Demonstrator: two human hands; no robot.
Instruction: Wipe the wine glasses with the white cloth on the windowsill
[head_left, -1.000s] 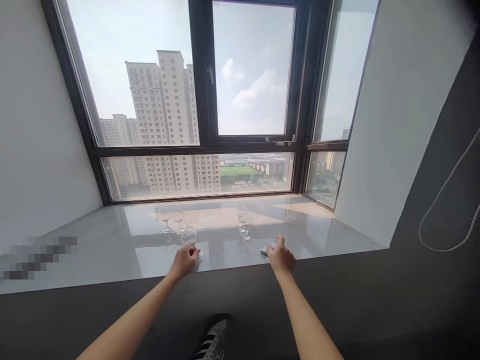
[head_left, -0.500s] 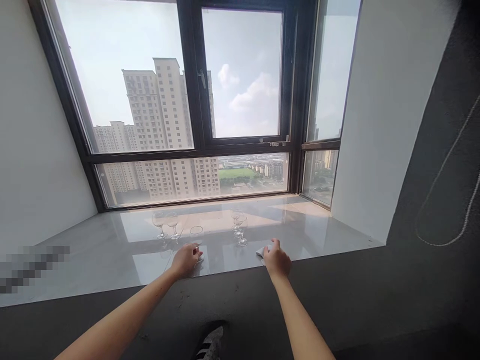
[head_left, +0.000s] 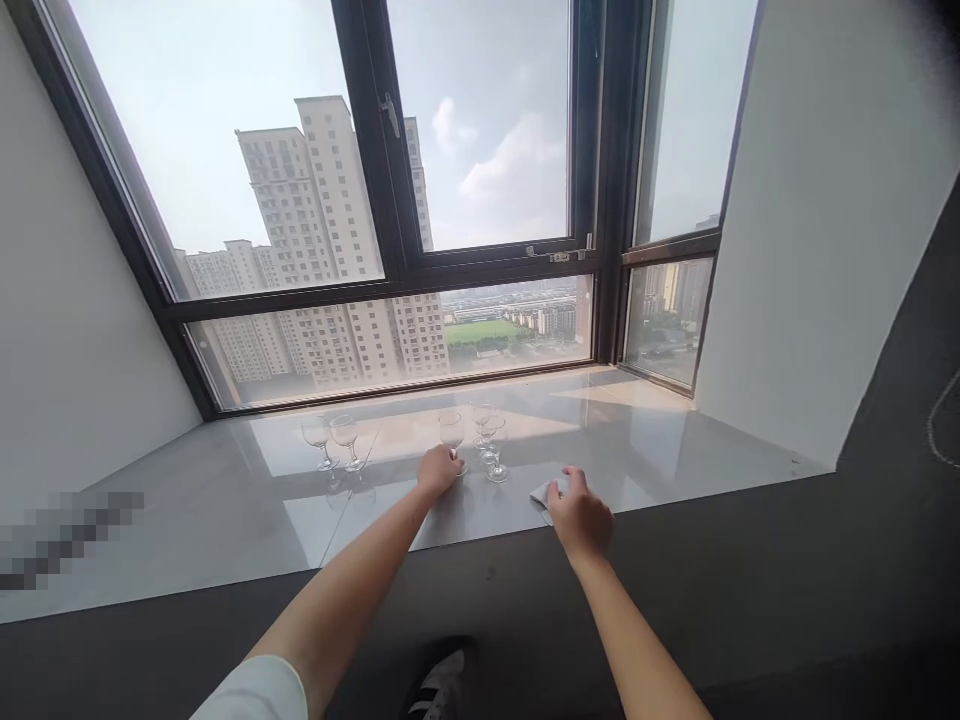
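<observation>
My left hand (head_left: 439, 470) is closed on the stem of a wine glass (head_left: 451, 428), which is upright at the sill, its bowl showing above my fingers. I cannot tell whether its foot touches the surface. Just right of it stand more stemmed glasses, the nearest being a clear wine glass (head_left: 496, 440); they overlap one another. Over the sill's front edge my right hand (head_left: 581, 515) grips a folded whitish cloth (head_left: 541, 494) between thumb and fingers. Farther left, two wine glasses (head_left: 346, 434) stand side by side.
The glossy grey windowsill (head_left: 645, 470) runs along a dark-framed window (head_left: 495, 265). White walls (head_left: 795, 250) close it in on both sides. Below the front edge, a shoe (head_left: 442, 680) shows. A beaded cord (head_left: 937, 430) hangs at the far right.
My left hand has carried the wine glass to the right and back, close to the right-hand group of glasses. My right hand still grips the cloth. The view has tilted and shifted slightly.
</observation>
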